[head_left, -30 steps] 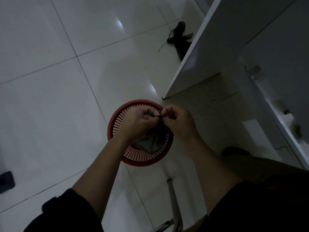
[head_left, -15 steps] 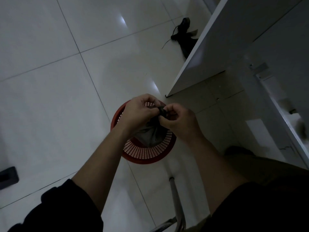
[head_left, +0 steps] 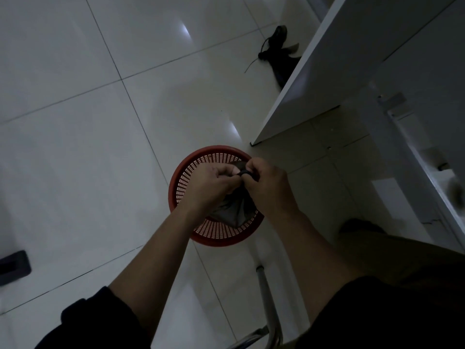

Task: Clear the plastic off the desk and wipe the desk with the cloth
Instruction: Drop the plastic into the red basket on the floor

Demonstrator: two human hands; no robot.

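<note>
A dark plastic bag [head_left: 232, 210] hangs between my two hands, right over a round red perforated basket [head_left: 201, 162] that stands on the tiled floor. My left hand [head_left: 210, 185] and my right hand [head_left: 268, 185] meet at the bag's twisted top, each pinching it with closed fingers. The bag's lower part sags into the basket's opening. The white desk [head_left: 339, 61] rises at the upper right; its top surface is out of view. No cloth is visible.
Dark shoes [head_left: 279, 54] with a loose lace lie on the floor beside the desk panel. A metal chair leg [head_left: 266, 303] runs along the bottom centre. A dark flat object [head_left: 13, 267] lies at the left edge. My knee [head_left: 377, 248] is at lower right.
Both hands stay pinched on the bag's top over the basket, working at it with small finger shifts. The view has shifted slightly, so the basket sits a little differently in frame.
</note>
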